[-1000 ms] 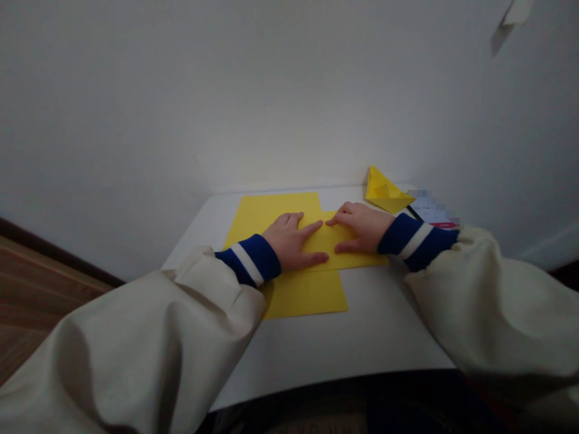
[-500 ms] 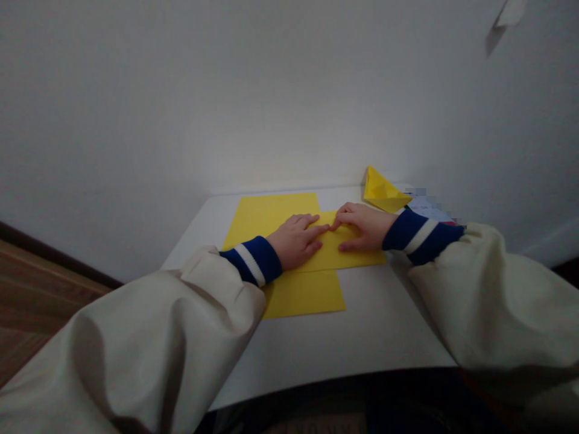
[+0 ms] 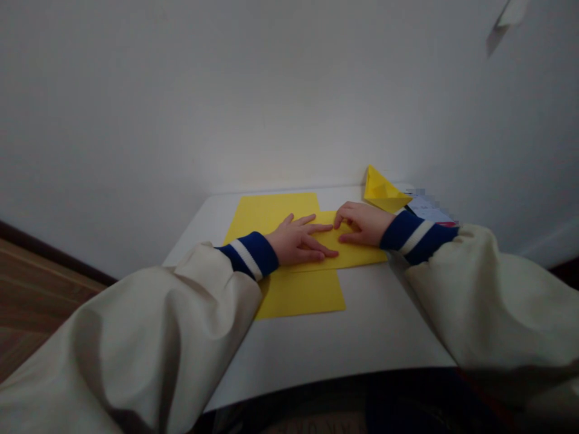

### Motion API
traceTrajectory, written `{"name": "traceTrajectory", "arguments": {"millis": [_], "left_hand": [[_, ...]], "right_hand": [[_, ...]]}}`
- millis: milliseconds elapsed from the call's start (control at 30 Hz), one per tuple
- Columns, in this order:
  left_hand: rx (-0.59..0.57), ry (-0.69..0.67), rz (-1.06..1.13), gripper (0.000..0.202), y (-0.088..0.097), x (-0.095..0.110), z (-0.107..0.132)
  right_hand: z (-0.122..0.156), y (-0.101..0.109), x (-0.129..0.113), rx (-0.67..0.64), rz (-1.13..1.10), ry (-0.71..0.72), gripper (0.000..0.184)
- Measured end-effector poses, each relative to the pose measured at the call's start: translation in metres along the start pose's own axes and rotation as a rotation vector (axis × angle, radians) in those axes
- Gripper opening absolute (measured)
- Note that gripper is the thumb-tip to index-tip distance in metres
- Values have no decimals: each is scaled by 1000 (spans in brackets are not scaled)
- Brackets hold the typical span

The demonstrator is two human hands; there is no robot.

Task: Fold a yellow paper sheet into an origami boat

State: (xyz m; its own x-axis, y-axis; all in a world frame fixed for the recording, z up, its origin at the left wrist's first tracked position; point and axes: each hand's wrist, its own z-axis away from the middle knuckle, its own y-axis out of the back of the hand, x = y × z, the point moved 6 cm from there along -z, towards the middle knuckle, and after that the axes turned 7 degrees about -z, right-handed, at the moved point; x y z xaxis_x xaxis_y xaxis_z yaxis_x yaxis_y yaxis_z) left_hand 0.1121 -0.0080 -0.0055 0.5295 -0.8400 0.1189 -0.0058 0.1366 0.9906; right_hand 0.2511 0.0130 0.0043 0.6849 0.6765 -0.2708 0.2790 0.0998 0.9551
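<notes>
A folded strip of yellow paper (image 3: 357, 258) lies crosswise on top of a larger flat yellow sheet (image 3: 303, 295). My left hand (image 3: 301, 241) rests palm down on the folded paper with its fingers spread. Touching the same paper further right is my right hand (image 3: 363, 224), its fingers bent and its thumb apart from them; nothing shows in its grasp. The two hands' fingertips nearly meet. Behind my right hand stands a yellow folded paper boat (image 3: 384, 194).
Everything lies on a white table (image 3: 362, 331) set against a pale wall (image 3: 280, 96). At the table's right back, beside the paper boat, is a printed paper (image 3: 429, 208), partly blurred and partly behind my right sleeve. A brown wooden surface (image 3: 36, 301) is at the left.
My left hand's fingers have spread wider and reach slightly further right across the folded paper. My right hand stays almost in place, its thumb drawn a little closer to its fingers.
</notes>
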Motion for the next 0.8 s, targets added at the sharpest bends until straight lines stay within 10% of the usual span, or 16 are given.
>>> {"name": "traceTrajectory", "arguments": {"millis": [467,800], "left_hand": [[-184,-97,129,28,-7,-12,4],[-55,25,-76,54,-12,-7,-1]], "right_hand": [[3,-5,-5,-60,-2,111,69],[5,-5,-5,-89,13,98,75]]}}
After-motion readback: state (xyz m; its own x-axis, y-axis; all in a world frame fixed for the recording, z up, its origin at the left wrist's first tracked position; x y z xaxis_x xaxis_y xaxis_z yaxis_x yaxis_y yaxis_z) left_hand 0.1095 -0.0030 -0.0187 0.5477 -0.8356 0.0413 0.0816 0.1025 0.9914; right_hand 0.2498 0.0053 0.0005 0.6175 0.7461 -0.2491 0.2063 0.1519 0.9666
